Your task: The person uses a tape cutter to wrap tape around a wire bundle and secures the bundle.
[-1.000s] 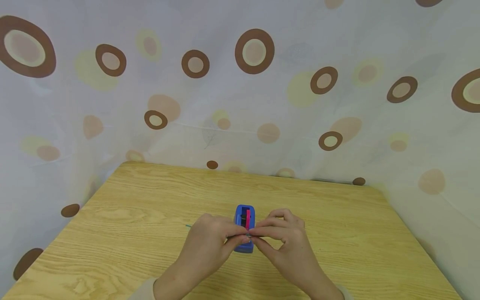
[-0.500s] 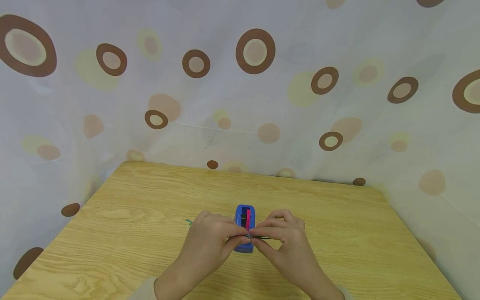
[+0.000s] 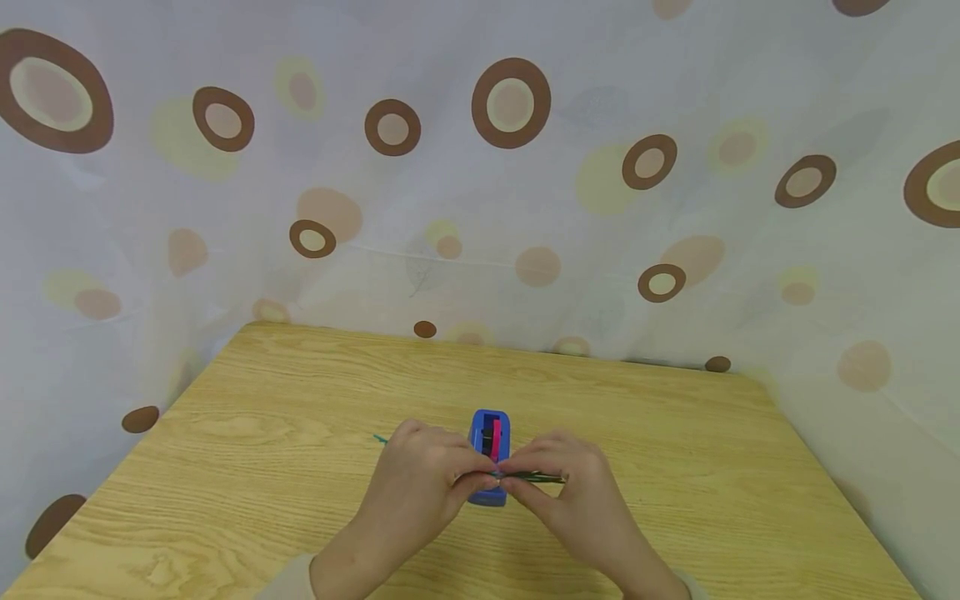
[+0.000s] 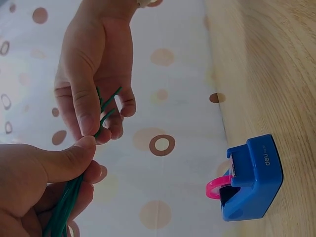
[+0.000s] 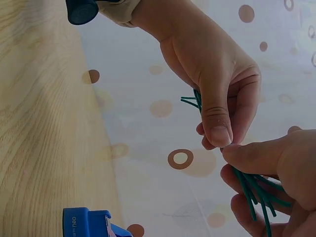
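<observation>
A bundle of thin green strands (image 3: 538,477) is pinched between both hands above the table; whether they are wire or cord I cannot tell. My left hand (image 3: 416,483) grips it between thumb and fingers, and the strands (image 4: 64,207) run back under that palm. Right beside it, my right hand (image 3: 573,500) pinches the bundle, thumb tips nearly meeting. In the right wrist view, loose strand ends (image 5: 259,190) fan out under the right palm. Behind the hands stands a blue tape dispenser (image 3: 489,498) holding a pink roll (image 3: 497,437). Fingers hide the middle of the bundle.
The wood-grain table (image 3: 300,392) spreads out on all sides of the dispenser. A pale curtain with brown ring prints (image 3: 480,200) hangs along its back and sides. A dark rounded object (image 5: 82,11) shows at the top of the right wrist view.
More of the green strands now show to the right, under the right hand's fingers. The right hand's raised fingers have come down. The left hand and dispenser stay in place.
</observation>
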A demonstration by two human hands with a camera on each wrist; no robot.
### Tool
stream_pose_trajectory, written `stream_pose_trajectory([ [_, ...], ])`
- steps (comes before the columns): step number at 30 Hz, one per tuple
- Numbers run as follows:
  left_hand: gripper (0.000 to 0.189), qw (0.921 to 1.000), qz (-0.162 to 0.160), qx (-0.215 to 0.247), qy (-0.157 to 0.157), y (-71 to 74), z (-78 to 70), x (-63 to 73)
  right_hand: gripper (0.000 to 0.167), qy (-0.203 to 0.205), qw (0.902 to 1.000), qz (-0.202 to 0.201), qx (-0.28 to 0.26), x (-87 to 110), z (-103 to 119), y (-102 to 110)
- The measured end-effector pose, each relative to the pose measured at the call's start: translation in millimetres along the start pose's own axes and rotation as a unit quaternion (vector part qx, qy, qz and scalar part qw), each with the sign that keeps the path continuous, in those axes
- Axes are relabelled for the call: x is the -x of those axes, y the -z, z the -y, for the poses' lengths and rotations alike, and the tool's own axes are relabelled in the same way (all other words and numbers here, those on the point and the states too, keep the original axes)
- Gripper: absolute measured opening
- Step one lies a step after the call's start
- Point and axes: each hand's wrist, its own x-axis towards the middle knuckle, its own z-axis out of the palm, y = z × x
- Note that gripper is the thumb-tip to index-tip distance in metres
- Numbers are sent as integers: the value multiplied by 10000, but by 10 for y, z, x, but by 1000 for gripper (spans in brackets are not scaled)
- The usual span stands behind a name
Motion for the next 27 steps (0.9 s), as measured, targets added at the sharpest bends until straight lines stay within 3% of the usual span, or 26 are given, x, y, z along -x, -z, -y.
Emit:
stream_pose_trajectory([
  [5,14,10000,-36,-60,-58,-12,8,7,12,-622,9956,324,-621,5,0,11],
  [12,16,9999,-69,-109,-56,-11,15,6,10,-921,9907,471,-882,-2,9,19],
  [21,14,9994,169,230,203,3,16,-8,8,-788,9935,335,-748,8,11,13],
  [27,11,9937,595,629,709,26,25,-14,11,-482,9960,172,-728,15,2,-12],
])
